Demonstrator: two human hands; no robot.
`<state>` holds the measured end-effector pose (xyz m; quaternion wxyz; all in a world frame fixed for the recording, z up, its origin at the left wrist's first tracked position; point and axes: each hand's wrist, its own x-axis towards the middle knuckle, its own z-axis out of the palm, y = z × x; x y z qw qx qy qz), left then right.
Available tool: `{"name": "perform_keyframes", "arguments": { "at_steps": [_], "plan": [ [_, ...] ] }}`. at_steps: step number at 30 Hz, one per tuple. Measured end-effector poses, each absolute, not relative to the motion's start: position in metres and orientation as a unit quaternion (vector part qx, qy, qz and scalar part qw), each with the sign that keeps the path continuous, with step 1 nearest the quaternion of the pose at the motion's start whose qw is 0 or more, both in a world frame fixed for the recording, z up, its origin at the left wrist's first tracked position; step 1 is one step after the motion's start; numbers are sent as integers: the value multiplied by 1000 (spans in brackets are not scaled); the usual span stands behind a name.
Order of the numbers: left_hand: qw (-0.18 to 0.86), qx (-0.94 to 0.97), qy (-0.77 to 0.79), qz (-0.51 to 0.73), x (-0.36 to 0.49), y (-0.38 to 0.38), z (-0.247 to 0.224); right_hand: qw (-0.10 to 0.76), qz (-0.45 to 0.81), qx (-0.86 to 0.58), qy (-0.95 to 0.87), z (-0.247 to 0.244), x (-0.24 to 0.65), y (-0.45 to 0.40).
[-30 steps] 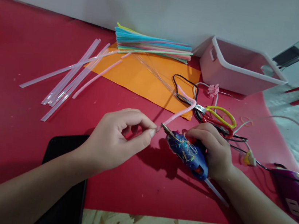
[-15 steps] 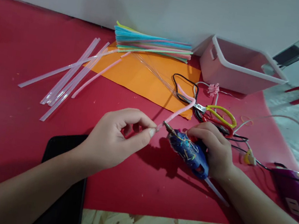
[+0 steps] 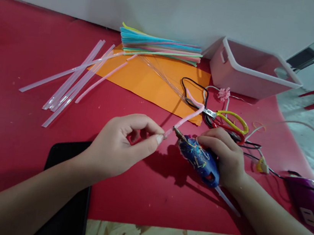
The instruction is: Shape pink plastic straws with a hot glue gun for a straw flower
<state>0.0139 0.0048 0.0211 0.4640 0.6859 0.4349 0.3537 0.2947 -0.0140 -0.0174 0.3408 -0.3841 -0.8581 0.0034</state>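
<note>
Between thumb and forefinger, my left hand [image 3: 130, 145] pinches one end of a pink pipe cleaner [image 3: 187, 118]. Its far part bends back near the scissors. My right hand [image 3: 227, 155] is wrapped around a blue glue gun [image 3: 199, 156] spattered with dried glue. The metal nozzle points up and left, at the pipe cleaner just right of my left fingertips; whether it touches I cannot tell. A glue stick [image 3: 227, 200] sticks out of the gun's rear. Scissors [image 3: 233, 121] with one yellow and one red handle lie beyond my right hand.
Clear glue sticks [image 3: 73, 71] lie at the left beside a short pink pipe cleaner [image 3: 100, 83]. Coloured pipe cleaners [image 3: 160, 46] are piled on orange paper [image 3: 150, 80]. A pink bin [image 3: 246, 73] stands behind. Cords run to a purple power strip [image 3: 306, 202]. A black tray-like object [image 3: 63, 213] is under my left forearm.
The glue gun's nozzle has shifted very slightly to the right along the pipe cleaner. My left hand keeps its pinch in nearly the same spot.
</note>
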Motion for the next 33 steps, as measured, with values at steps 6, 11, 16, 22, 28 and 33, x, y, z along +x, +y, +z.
{"name": "perform_keyframes", "arguments": {
  "at_steps": [6, 11, 16, 22, 28, 33],
  "plan": [
    [475, 679, 432, 355, 13, 6, 20, 343, -6, -391, -854, -18, 296, -14],
    [490, 670, 431, 354, 13, 6, 19, 350, -5, -397, -849, -19, 295, -15],
    [498, 666, 425, 357, 11, 5, 19, 358, 15, -407, -840, -20, 295, -15],
    [508, 661, 424, 353, 12, 6, 21, 348, 7, -412, -842, -21, 298, -15],
    [512, 657, 425, 354, 11, 5, 21, 354, 4, -414, -838, -22, 297, -14],
    [510, 660, 425, 351, 12, 6, 21, 360, -1, -414, -836, -21, 295, -14]
  ]
}}
